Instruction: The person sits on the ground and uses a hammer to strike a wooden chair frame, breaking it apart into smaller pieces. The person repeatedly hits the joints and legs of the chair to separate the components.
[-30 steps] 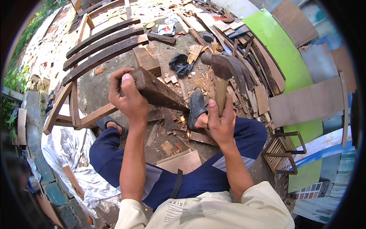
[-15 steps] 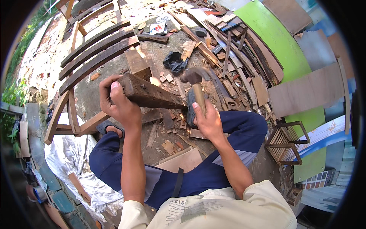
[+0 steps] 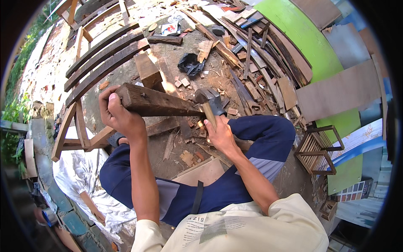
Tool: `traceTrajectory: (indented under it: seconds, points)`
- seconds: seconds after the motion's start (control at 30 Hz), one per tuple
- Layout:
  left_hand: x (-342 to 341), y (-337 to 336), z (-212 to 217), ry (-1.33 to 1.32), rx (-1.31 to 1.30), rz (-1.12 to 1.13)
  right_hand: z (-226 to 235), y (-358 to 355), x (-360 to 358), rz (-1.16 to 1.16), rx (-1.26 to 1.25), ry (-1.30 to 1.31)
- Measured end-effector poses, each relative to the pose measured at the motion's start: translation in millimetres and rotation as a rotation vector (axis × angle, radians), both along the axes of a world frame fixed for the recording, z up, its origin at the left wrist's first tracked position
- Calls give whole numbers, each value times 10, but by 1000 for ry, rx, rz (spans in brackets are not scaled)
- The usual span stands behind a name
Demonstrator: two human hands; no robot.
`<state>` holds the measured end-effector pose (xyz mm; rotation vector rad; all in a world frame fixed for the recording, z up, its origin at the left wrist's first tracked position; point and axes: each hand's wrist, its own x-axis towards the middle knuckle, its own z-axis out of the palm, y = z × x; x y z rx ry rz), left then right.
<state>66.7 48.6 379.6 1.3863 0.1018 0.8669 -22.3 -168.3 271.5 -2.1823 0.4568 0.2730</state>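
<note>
Nearest, the right hand (image 3: 220, 135) is clenched around the wooden handle of a hammer (image 3: 210, 103), its head against a dark timber block (image 3: 155, 102). The left hand (image 3: 119, 115) wraps the block's end. Beyond lie curved slats (image 3: 100, 56) on littered ground.

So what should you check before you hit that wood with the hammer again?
1. Left hand grips the end of the wooden beam: ok.
2. Right hand wrapped around the handle of the hammer: ok.
3. Left fingers away from the hammer head: ok, they are at the beam's far end.
4. Hammer head meets the beam's end: ok, it looks to touch.
5. Knees clear of the swing: cannot tell.
6. Ground free of loose wood scraps: not ok.
</note>
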Motion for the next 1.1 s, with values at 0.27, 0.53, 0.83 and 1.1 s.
traceTrajectory:
  seconds: [0.27, 0.53, 0.83, 1.1]
  points:
    - [-63, 30, -7, 9, 48, 27, 447, 204, -8, -72, 65, -811]
    - [-50, 308, -129, 81, -60, 70, -325, -78, -214, -69, -17, -101]
    - [-4, 423, -238, 50, 14, 118, 197, 82, -31, -203, 228, -736]
    - [9, 794, -459, 90, 76, 199, -886, 177, -344, 54, 18, -56]
